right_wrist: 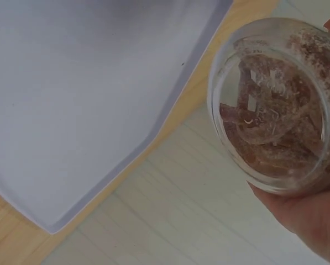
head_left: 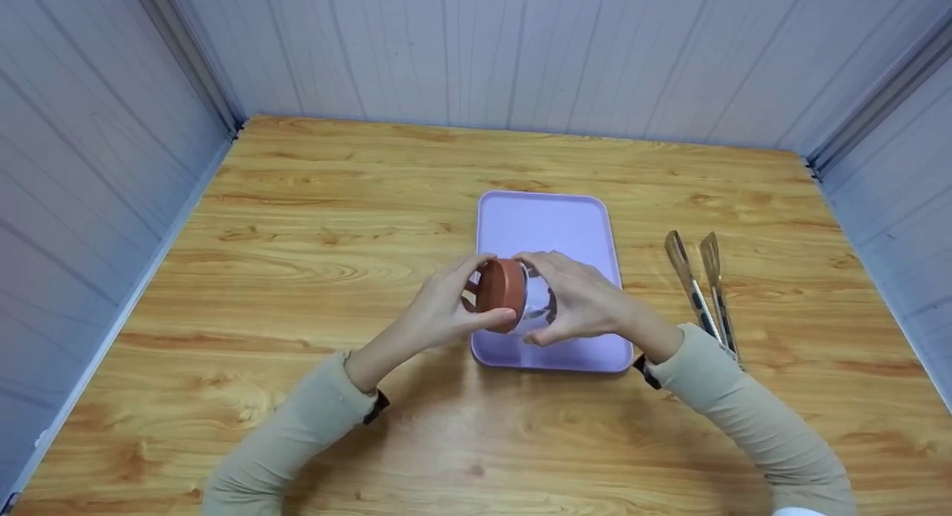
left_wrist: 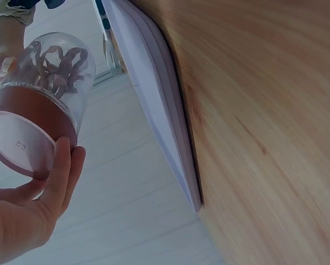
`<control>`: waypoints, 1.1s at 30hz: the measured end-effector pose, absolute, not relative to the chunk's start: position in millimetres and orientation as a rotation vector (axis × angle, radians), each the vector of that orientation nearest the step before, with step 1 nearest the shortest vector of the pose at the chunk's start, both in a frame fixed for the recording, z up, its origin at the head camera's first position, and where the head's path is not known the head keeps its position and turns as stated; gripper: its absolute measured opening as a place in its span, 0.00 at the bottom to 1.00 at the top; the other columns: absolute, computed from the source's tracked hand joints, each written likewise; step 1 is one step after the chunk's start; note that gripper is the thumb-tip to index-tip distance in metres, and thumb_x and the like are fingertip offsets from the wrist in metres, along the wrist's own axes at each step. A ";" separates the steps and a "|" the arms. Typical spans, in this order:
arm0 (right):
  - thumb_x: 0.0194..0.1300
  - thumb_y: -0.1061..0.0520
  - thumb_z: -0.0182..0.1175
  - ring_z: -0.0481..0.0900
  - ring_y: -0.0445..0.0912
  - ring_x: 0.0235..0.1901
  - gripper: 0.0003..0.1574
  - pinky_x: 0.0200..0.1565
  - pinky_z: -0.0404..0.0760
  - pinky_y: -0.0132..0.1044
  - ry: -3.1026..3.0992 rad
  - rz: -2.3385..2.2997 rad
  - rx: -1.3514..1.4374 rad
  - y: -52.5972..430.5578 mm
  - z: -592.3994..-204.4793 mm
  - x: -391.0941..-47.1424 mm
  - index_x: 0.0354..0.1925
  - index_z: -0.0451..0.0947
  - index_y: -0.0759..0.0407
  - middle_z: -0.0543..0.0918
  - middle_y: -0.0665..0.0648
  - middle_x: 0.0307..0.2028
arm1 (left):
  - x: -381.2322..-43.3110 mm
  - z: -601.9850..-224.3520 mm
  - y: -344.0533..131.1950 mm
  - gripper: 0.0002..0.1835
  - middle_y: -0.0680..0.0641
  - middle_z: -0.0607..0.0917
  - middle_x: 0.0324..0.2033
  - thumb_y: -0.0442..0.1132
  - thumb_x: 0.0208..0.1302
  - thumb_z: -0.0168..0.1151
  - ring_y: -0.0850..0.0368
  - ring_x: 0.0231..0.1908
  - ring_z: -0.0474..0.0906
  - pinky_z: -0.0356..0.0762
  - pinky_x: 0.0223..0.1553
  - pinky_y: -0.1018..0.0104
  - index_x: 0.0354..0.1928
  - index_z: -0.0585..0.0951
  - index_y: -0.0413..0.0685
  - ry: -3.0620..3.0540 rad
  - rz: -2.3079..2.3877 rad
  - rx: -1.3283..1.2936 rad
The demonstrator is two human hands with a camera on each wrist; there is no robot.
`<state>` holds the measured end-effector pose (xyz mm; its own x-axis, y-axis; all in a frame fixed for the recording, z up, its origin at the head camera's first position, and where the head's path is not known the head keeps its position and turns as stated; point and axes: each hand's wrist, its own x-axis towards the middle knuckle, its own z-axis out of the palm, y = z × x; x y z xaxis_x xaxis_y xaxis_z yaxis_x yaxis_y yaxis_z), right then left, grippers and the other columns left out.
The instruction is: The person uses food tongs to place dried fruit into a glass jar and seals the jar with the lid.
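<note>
A clear jar (head_left: 537, 302) with an orange-brown lid (head_left: 502, 296) is held sideways above the purple tray (head_left: 550, 222). My left hand (head_left: 451, 300) grips the lid, thumb on one side and fingers on the other. Around the jar's clear body curls my right hand (head_left: 584, 297). Brownish dried strips (left_wrist: 59, 69) show through the wall in the left wrist view, where the lid sits on the jar. Seen from the right wrist, the jar's base (right_wrist: 275, 116) faces the camera, with powdery strips behind it.
Metal tongs (head_left: 703, 293) with dark grips lie spread on the wooden table (head_left: 335, 241), right of the tray. Pale panelled walls (head_left: 483, 55) close off the back and both sides.
</note>
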<state>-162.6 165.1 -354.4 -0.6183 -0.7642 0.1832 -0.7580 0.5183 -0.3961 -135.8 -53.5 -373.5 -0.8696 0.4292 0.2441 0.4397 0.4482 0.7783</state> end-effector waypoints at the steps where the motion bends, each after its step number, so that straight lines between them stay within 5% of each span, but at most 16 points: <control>1: 0.33 0.35 0.67 0.68 0.46 0.45 0.59 0.38 0.72 0.38 2.718 -0.699 -1.370 165.0 -354.3 -162.7 0.60 0.58 0.59 0.71 0.52 0.47 | -136.3 -373.7 -53.9 0.38 0.51 0.74 0.42 0.62 0.45 0.62 0.60 0.33 0.74 0.76 0.28 0.72 0.54 0.69 0.48 -2.660 -1.430 -0.811; 7: 0.33 0.36 0.66 0.68 0.46 0.46 0.58 0.42 0.72 0.39 2.715 -0.635 -1.400 163.2 -356.6 -162.6 0.59 0.58 0.60 0.71 0.53 0.48 | -134.6 -377.2 -56.9 0.40 0.49 0.75 0.42 0.64 0.45 0.61 0.59 0.33 0.74 0.72 0.36 0.67 0.55 0.68 0.44 -2.681 -1.260 -0.867; 12: 0.33 0.36 0.66 0.68 0.47 0.47 0.58 0.43 0.72 0.41 2.742 -0.614 -1.392 162.2 -358.1 -162.2 0.58 0.58 0.62 0.70 0.55 0.50 | -130.2 -379.2 -56.7 0.46 0.45 0.70 0.53 0.66 0.47 0.57 0.55 0.45 0.71 0.70 0.44 0.60 0.61 0.62 0.41 -2.727 -1.168 -0.858; 19: 0.32 0.35 0.66 0.68 0.47 0.46 0.58 0.41 0.72 0.39 2.742 -0.645 -1.384 161.1 -358.2 -161.5 0.58 0.58 0.59 0.70 0.52 0.48 | -130.0 -380.8 -54.2 0.47 0.44 0.70 0.51 0.67 0.48 0.55 0.58 0.42 0.71 0.73 0.37 0.70 0.61 0.61 0.39 -2.714 -1.153 -0.847; 33: 0.32 0.33 0.65 0.67 0.48 0.47 0.58 0.41 0.71 0.44 2.856 -0.444 -1.497 157.1 -361.5 -157.6 0.57 0.60 0.62 0.70 0.56 0.50 | -137.2 -379.8 -55.5 0.32 0.52 0.77 0.34 0.65 0.52 0.53 0.58 0.32 0.74 0.74 0.30 0.69 0.46 0.75 0.44 -2.870 -1.443 -0.584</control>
